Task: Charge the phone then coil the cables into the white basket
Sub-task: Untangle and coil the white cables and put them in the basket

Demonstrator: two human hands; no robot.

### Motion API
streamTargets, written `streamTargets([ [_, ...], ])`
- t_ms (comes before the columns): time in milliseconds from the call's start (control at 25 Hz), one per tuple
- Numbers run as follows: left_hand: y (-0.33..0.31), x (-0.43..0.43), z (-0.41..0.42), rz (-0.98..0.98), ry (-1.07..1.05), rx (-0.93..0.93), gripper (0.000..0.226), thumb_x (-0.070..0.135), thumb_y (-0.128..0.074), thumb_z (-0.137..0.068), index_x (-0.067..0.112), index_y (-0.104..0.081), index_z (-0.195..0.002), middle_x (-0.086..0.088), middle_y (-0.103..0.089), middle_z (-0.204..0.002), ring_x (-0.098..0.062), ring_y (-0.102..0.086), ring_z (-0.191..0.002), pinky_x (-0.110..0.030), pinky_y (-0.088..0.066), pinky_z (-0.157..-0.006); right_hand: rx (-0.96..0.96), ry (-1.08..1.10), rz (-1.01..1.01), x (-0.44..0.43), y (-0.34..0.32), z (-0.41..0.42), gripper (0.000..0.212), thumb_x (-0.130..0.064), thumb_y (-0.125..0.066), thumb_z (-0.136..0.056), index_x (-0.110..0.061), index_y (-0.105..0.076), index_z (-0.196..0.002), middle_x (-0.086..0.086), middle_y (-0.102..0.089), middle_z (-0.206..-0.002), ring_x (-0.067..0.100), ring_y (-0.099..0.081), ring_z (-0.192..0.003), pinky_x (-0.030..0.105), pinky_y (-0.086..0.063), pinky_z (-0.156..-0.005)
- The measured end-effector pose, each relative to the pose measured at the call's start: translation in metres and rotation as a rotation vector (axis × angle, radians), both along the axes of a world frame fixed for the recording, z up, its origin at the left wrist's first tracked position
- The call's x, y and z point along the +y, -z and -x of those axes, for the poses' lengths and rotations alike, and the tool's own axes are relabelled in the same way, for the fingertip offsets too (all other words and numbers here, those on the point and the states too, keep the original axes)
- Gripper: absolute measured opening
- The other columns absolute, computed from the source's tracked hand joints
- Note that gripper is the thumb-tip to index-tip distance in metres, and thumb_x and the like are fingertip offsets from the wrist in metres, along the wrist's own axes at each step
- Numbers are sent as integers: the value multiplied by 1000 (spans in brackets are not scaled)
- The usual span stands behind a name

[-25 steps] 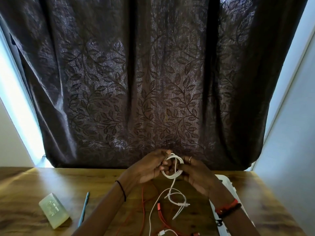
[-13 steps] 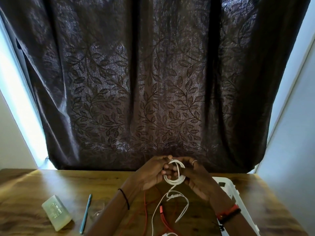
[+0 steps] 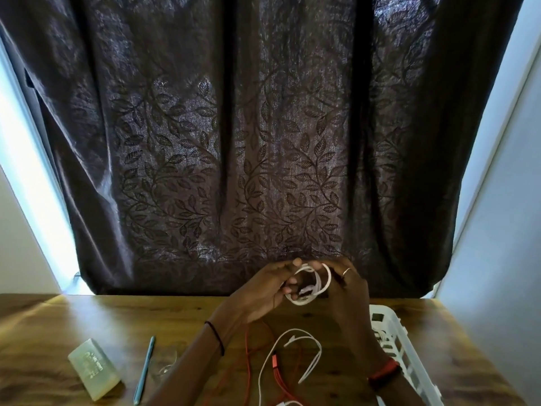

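Observation:
Both hands are raised above the wooden table (image 3: 87,315) in front of the curtain. My left hand (image 3: 260,291) and my right hand (image 3: 348,291) hold a small coil of white cable (image 3: 313,285) between them, fingers curled round its loops. On the table below lie a loose white cable (image 3: 292,350) and a red cable (image 3: 276,373), partly crossing each other. The white basket (image 3: 392,326) stands at the right, partly behind my right forearm. No phone is in view.
A translucent pale box (image 3: 93,369) lies at the front left of the table, with a blue pen (image 3: 145,369) beside it. A dark leaf-patterned curtain (image 3: 263,142) hangs right behind the table. A wall (image 3: 497,259) closes in on the right.
The dangling tail of the white cable has been wound up into the coil between my hands. The view has tilted a little, so the basket shows more.

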State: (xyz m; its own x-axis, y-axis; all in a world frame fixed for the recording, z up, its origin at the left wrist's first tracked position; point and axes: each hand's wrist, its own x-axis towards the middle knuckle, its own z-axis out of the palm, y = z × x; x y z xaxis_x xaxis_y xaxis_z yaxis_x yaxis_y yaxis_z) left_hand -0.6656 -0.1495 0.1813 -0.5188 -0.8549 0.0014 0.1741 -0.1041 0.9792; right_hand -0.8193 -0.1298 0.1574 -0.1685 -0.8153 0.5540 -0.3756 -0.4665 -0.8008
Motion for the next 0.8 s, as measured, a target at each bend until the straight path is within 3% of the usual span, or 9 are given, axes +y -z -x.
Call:
streamTargets([
  [80,1,-2,-3,175,-5,-169,31,14,-37,-100,7,-58,-122,6,-40,-63,-1,-36,-53,-17,-36,-58,-230,-103,-216,1,-5,3,20,-10,-66,-84,-29,-72,-82,-4,-73,-80,6,-68,-79,17,-52,-72],
  [160,5,-5,-8,375,-60,-416,30,12,-37,-100,5,-55,-124,5,-48,-67,3,-42,-52,-14,-37,-58,-550,-353,-501,0,-12,8,24,-4,-58,-85,-16,-77,-78,8,-75,-80,19,-70,-74,26,-57,-66],
  [240,14,-9,-15,483,-151,-580,29,13,-36,-101,8,-56,-122,7,-51,-67,5,-44,-52,-16,-37,-59,-821,-550,-728,0,-19,17,30,2,-46,-89,-4,-75,-88,18,-73,-84,18,-70,-62,23,-57,-53],
  [280,17,-10,-18,496,-202,-612,29,13,-36,-101,9,-57,-121,8,-50,-65,5,-43,-51,-16,-36,-58,-845,-581,-791,0,-21,22,29,0,-44,-91,0,-72,-95,19,-72,-87,14,-66,-54,19,-52,-44],
  [400,23,-7,-23,452,-266,-551,29,8,-34,-101,12,-58,-116,7,-43,-62,4,-39,-46,-14,-32,-52,-425,-497,-739,2,-21,26,21,-8,-52,-91,-5,-69,-104,7,-73,-85,6,-47,-43,13,-36,-37],
  [520,20,-1,-22,209,-271,-228,31,2,-31,-100,8,-60,-109,3,-38,-61,1,-37,-44,-16,-33,-50,-46,-250,-509,-1,-15,18,16,-10,-61,-87,-10,-70,-101,-1,-74,-85,9,-63,-62,21,-53,-62],
  [560,21,1,-22,127,-273,-119,33,-1,-30,-99,4,-61,-110,3,-38,-60,0,-35,-44,-16,-33,-49,75,-125,-431,-2,-11,14,15,-14,-64,-86,-12,-70,-100,-2,-72,-90,10,-65,-75,24,-53,-73],
  [640,24,4,-18,15,-278,49,37,-7,-26,-97,-1,-60,-110,4,-39,-59,-1,-34,-44,-16,-34,-47,302,93,-357,-4,0,5,20,-21,-66,-85,-9,-69,-100,1,-65,-98,13,-61,-88,23,-49,-78],
  [800,32,7,-9,-35,-391,153,38,-11,-23,-93,-5,-56,-111,2,-42,-57,-2,-34,-42,-17,-34,-45,307,109,-378,2,15,-18,23,-25,-53,-94,-9,-69,-91,6,-66,-83,10,-58,-71,25,-51,-72],
])
